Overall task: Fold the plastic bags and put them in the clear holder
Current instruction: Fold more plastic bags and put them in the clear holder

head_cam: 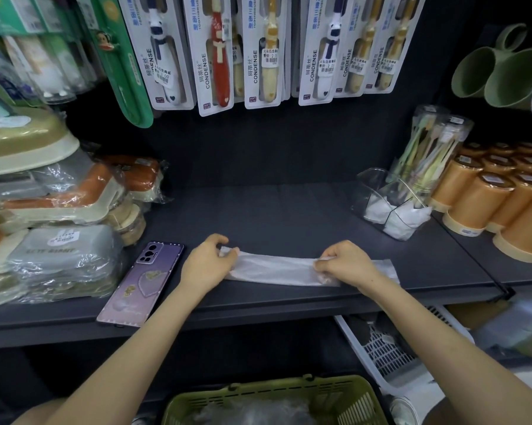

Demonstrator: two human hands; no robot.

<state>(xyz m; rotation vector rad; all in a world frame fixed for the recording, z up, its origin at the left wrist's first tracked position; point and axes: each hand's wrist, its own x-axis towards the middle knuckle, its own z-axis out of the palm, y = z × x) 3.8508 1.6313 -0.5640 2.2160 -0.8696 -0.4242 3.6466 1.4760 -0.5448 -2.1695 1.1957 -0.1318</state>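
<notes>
- Step in hand: folding. One plastic bag lies flat on the dark shelf near its front edge, at about 6 o'clock on the shelf surface. It appears to have been brought down to a narrow strip lengthwise.
- Left hand: fingers curled, thumb and fingertips pinching the strip's left end. It holds nothing else.
- Right hand: fingers curled, pinching the strip near its right end. A short tail of the bag runs on past this hand toward 3 o'clock.
- Orientation: the bag's long axis runs from 9 o'clock to 3 o'clock, roughly parallel to the shelf's front edge. Which end is the mouth cannot be told.
- Destination: the clear holder stands at about 2 o'clock from the bag, well apart from it, with folded bags of white plastic in its compartments.
- Next move, as judged: fold one end across the other to shorten the strip, keep it pressed flat so the thin film does not spring open, then carry it to the holder.
- Noted nearby: a phone at 9 o'clock from the left hand, and a green basket below the shelf at 6 o'clock.
</notes>
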